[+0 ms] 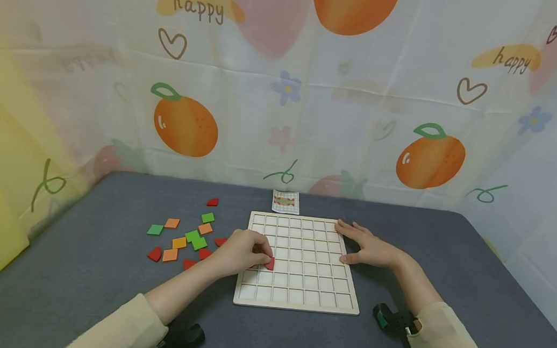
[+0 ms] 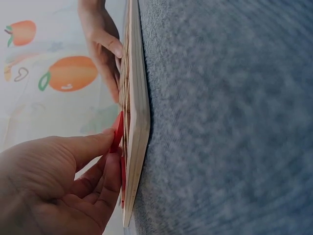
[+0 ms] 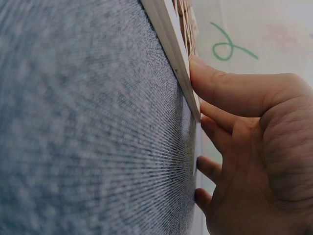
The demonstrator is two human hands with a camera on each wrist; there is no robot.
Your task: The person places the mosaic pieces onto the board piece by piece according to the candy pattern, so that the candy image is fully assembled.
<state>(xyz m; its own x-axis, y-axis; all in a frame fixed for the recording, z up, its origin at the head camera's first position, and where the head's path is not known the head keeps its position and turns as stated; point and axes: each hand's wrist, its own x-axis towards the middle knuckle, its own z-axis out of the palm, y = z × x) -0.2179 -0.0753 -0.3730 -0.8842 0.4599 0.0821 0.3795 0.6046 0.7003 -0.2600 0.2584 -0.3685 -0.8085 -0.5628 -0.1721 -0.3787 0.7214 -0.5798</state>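
Observation:
A pale wooden board [image 1: 305,309] with a grid of square cells lies on the table. At its left side my left hand [image 1: 244,253] pinches a red tile [image 1: 269,263] between thumb and fingers, right over the cells. In the left wrist view, the red tile [image 2: 117,131] is tilted against the board's face, and another red piece [image 2: 123,176] shows below it, partly behind the fingers. My right hand [image 1: 369,246] rests on the board's right edge with its fingers spread. The right wrist view shows the thumb [image 3: 230,90] on the rim.
Left of the board lie several loose tiles: green [image 1: 155,230], orange [image 1: 170,255] and red [image 1: 155,254]. A small card [image 1: 285,202] with a coloured pattern on a grid sits behind the board. A printed curtain [image 1: 311,117] rises at the table's back edge.

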